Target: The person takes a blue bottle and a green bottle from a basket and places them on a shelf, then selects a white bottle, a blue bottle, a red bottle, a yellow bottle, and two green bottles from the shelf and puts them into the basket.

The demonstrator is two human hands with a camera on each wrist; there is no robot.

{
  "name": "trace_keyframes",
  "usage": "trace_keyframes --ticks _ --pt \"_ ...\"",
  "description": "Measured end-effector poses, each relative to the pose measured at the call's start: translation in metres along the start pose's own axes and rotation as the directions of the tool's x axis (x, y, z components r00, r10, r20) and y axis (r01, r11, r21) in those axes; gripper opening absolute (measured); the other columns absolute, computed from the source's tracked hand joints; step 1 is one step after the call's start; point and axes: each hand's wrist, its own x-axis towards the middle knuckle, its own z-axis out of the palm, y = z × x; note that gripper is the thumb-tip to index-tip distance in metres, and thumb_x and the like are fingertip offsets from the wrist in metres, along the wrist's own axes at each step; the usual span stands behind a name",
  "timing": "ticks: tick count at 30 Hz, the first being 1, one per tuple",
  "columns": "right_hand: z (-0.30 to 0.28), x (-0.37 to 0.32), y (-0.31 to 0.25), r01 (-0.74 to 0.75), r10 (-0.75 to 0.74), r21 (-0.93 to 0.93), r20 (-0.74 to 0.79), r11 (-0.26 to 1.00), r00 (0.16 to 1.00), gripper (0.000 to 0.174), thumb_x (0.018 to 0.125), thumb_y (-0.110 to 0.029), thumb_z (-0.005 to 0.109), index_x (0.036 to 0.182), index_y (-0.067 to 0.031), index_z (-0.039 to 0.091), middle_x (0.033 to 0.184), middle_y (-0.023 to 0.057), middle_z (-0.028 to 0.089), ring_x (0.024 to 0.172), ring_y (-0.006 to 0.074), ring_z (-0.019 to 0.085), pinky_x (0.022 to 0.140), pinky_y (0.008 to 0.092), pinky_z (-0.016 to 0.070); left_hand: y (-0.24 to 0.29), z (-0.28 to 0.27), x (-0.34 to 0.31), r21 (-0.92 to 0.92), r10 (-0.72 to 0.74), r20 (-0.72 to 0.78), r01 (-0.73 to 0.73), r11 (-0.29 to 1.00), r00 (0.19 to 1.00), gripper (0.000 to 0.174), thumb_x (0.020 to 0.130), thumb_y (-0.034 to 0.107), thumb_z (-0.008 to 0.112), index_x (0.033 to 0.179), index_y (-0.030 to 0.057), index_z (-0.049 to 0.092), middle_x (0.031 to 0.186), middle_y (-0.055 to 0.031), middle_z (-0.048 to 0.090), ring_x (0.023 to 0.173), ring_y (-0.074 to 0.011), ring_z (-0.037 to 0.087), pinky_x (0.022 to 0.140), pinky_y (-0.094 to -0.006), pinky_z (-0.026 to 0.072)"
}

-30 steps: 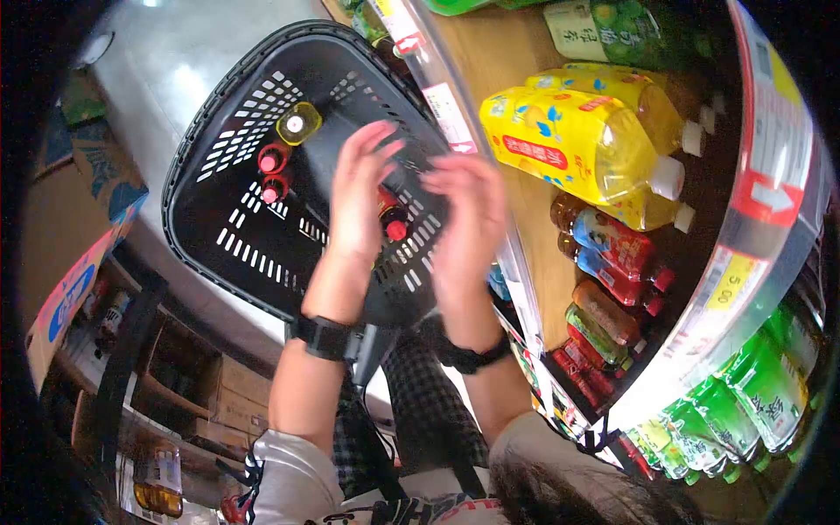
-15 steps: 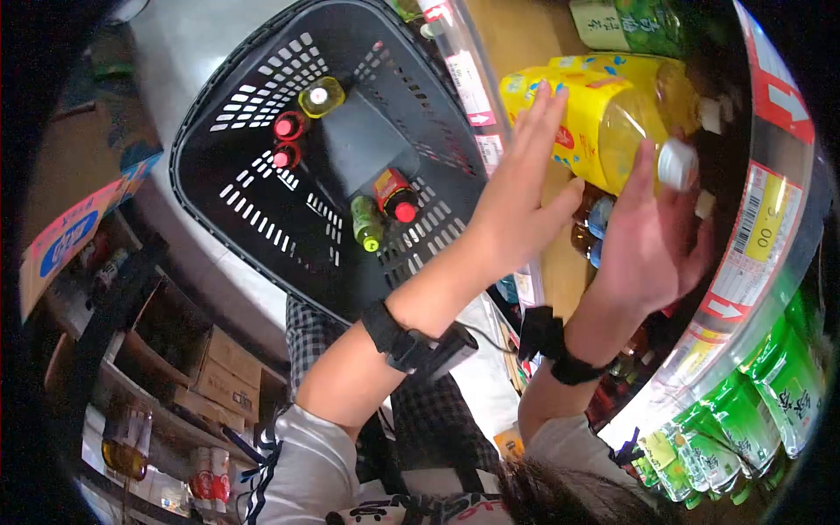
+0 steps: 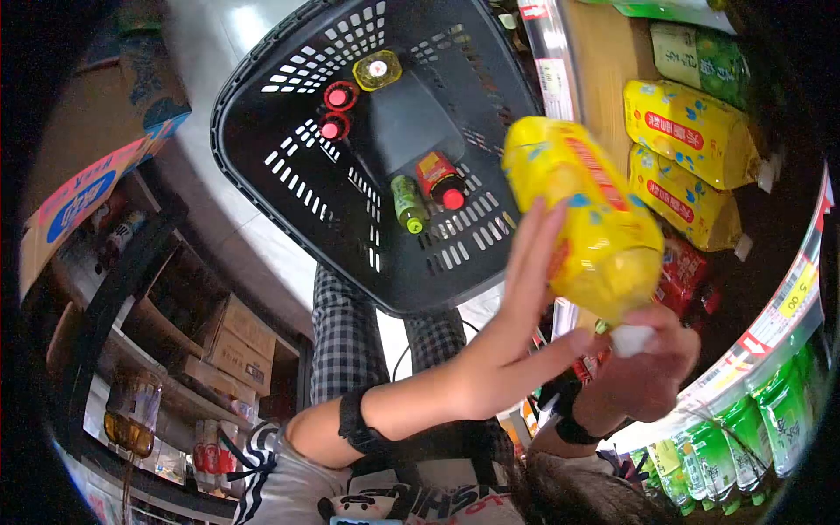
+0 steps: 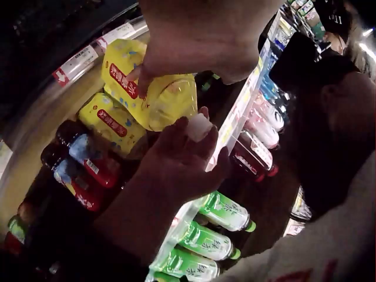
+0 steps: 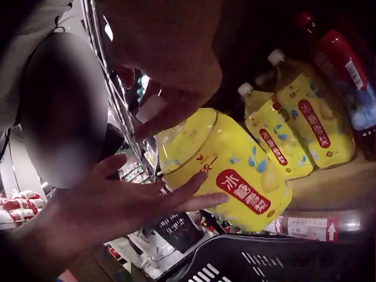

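Note:
A large yellow-labelled drink bottle [image 3: 584,214] with a white cap [image 3: 633,339] is held tilted between both hands, off the shelf, overlapping the basket's right rim in the head view. My right hand [image 3: 643,372] grips its neck and cap end; the right wrist view shows those fingers curled about the cap [image 5: 151,109]. My left hand [image 3: 494,359] supports the bottle's side, its fingers straight along the label [image 5: 242,191]. Inside the black shopping basket [image 3: 429,127] stand two red-capped bottles [image 3: 339,96] and a yellow one [image 3: 376,70]. A green-capped bottle [image 3: 409,206] and another red-capped one [image 3: 442,179] are nearer me.
On the wooden shelf [image 3: 597,70], two matching yellow bottles [image 3: 687,131] lie beside a green-tea bottle [image 3: 696,61] and red bottles [image 3: 681,267]. Green bottles [image 3: 744,446] line a lower shelf. Left are a carton [image 3: 114,175] and a rack with boxes [image 3: 241,346].
Both hands moved from over the basket to the shelf, took hold of a large yellow bottle and lifted it off toward the basket. The basket shifted right in view.

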Motion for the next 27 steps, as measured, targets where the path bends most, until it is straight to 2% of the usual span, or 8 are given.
trace_keyframes --ticks 3,5,6,7,13,17,23,27 --pt "0.027 0.009 0.03 -0.253 0.255 -0.035 0.034 0.967 0.966 0.028 0.079 -0.024 0.05 0.084 0.0023 0.053 0.09 0.023 0.055 0.068 0.0277 0.058 0.05 0.0333 0.052 -0.021 -0.041 -0.001 0.31 0.048 -0.103 -0.014 0.951 0.994 0.08 0.074 -0.006 0.051 0.135 0.0112 0.003 0.137 -0.0137 -0.019 0.129 -0.0246 -0.004 0.1 -0.0396 0.0206" --pt "0.048 0.02 0.066 -0.452 0.452 -0.042 -0.006 0.891 0.892 0.025 0.078 -0.019 0.049 0.084 0.0041 0.054 0.09 0.0173 0.056 0.069 0.0227 0.059 0.053 0.03 0.0517 -0.022 -0.074 0.01 0.333 -0.144 -0.332 0.259 0.907 0.932 0.072 0.072 -0.004 0.046 0.134 0.01 0.012 0.137 -0.013 0.013 0.127 -0.0249 0.019 0.099 -0.0386 0.0264" --pt "0.051 0.028 0.092 -0.509 0.518 -0.114 0.061 0.853 0.853 0.025 0.079 -0.02 0.048 0.085 0.004 0.053 0.087 0.0143 0.056 0.067 0.0196 0.059 0.053 0.0279 0.0512 -0.028 -0.092 0.018 -0.125 -0.27 -0.385 0.241 0.963 0.882 0.066 0.077 0.013 0.046 0.134 0.01 0.012 0.136 -0.0111 0.019 0.125 -0.0247 0.023 0.098 -0.0375 0.0278" --pt "0.067 0.035 0.115 -0.564 0.562 0.154 0.06 0.811 0.825 0.024 0.08 -0.02 0.048 0.087 0.0025 0.052 0.084 0.0118 0.056 0.064 0.0179 0.059 0.053 0.0251 0.0506 -0.019 -0.106 0.03 -0.28 -0.278 -0.384 0.176 0.944 0.881 0.066 0.079 0.022 0.047 0.134 0.0131 0.011 0.135 -0.0097 0.023 0.123 -0.025 0.027 0.099 -0.0379 0.0256" --pt "0.109 0.054 0.266 -0.77 0.76 0.076 0.123 0.633 0.638 0.021 0.08 -0.024 0.05 0.088 -0.0044 0.051 0.081 0.0064 0.056 0.059 0.0121 0.056 0.044 0.0206 0.0463 -0.056 -0.228 0.057 -0.536 -0.516 -0.655 0.141 0.832 0.552 0.062 0.08 0.038 0.044 0.131 0.0135 0.018 0.137 -0.0097 0.019 0.122 -0.0367 0.022 0.098 -0.0495 0.0182" --pt "0.137 0.071 0.331 -0.817 0.812 -0.026 0.141 0.575 0.567 0.024 0.079 -0.026 0.053 0.094 -0.0082 0.049 0.082 0.0047 0.057 0.066 0.0128 0.057 0.051 0.0228 0.0485 -0.031 -0.24 0.067 -0.121 -0.22 -0.745 0.197 0.973 0.63 0.053 0.082 0.034 0.04 0.125 0.0063 0.027 0.128 -0.0124 0.036 0.121 -0.0273 0.028 0.098 -0.0464 0.0187" --pt "0.165 0.082 0.366 -0.877 0.875 0.022 0.072 0.479 0.48 0.036 0.075 -0.026 0.058 0.104 -0.0103 0.043 0.089 0.0054 0.055 0.082 0.0143 0.054 0.064 0.0291 0.0459 -0.033 -0.27 0.066 -0.253 -0.391 -0.692 0.303 0.919 0.607 0.045 0.082 0.03 0.041 0.12 0.0072 0.034 0.115 -0.0105 0.05 0.109 -0.0238 0.042 0.094 -0.0382 0.0246" --pt "0.172 0.081 0.367 -0.822 0.826 0.209 0.096 0.529 0.556 0.039 0.075 -0.023 0.058 0.108 -0.0095 0.042 0.098 0.0073 0.053 0.095 0.0172 0.051 0.08 0.0327 0.0411 -0.043 -0.271 0.066 -0.256 -0.375 -0.687 0.276 0.926 0.622 0.038 0.079 0.028 0.044 0.111 0.0063 0.044 0.102 -0.0072 0.056 0.1 -0.0177 0.047 0.089 -0.0342 0.0282"
